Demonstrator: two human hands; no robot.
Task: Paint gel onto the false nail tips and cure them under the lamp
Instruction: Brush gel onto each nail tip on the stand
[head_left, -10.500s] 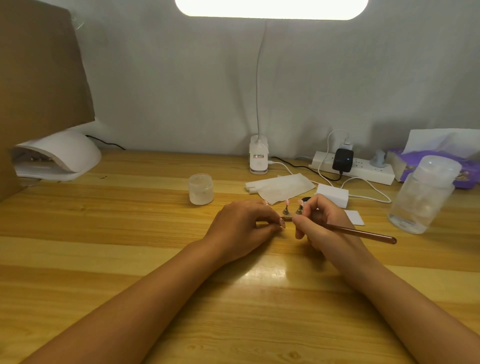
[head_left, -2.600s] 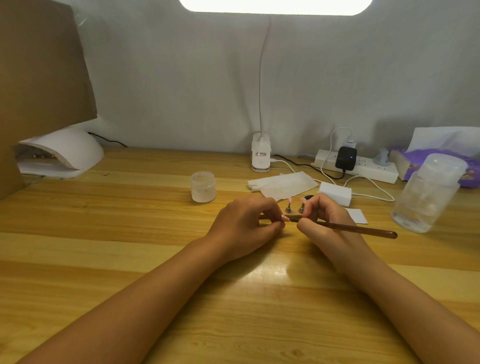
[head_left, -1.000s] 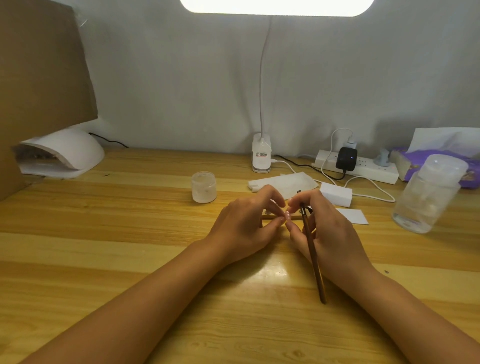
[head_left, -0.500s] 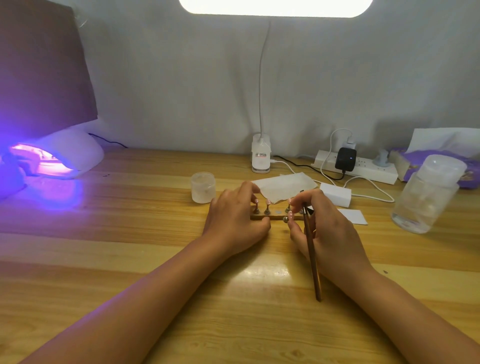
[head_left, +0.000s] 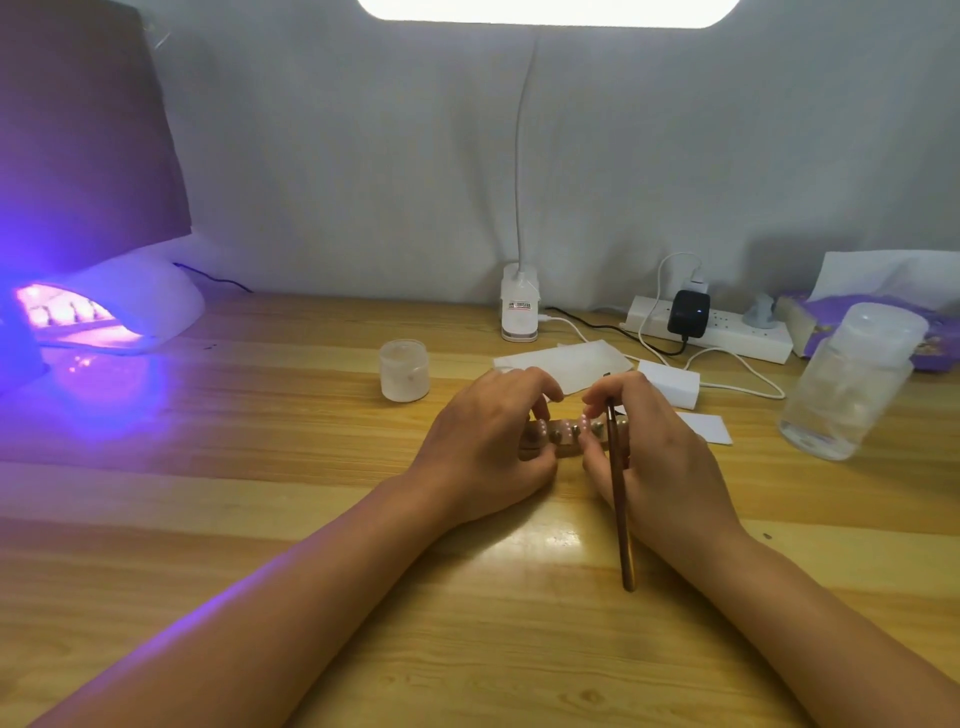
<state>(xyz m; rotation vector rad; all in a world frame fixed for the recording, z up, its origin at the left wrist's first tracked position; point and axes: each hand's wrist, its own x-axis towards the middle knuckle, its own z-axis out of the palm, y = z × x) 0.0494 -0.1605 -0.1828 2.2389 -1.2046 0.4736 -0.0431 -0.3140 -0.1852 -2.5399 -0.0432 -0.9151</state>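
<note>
Workbench view at the hand-over from painting to curing. Places are given from the white desk-lamp base (head_left: 519, 312) at the back of the yellow wooden table (head_left: 260, 493).

Well in front of that base, toward you, lies the brown wooden holder bar (head_left: 563, 441). It carries a row of small pale pink false nail tips (head_left: 543, 428) on upright pegs. Your left hand (head_left: 483, 447) grasps the bar's left end, fingers curled over the far side and thumb on the near side. Your right hand (head_left: 654, 452) pinches the right end between thumb and forefinger. The slim brown-handled brush (head_left: 618, 499) is tucked in that same hand, its handle pointing back toward you.

Far left of the base, the white domed curing lamp (head_left: 140, 306) glows violet. Thin upright shapes stand in its mouth, too small to identify. A small frosted jar (head_left: 404, 370) sits in front of the base and slightly left. A white power strip (head_left: 711, 335) lies to the base's right, with a clear plastic bottle (head_left: 852, 379) farther right.

Progress, as a judgement: brushing on this bar looks finished or paused, since the brush is off the tips and both hands are placed to lift. Whether every tip carries gel cannot be told. What remains is to carry the bar level to the lit lamp, cure it, and add any further coats.
</note>
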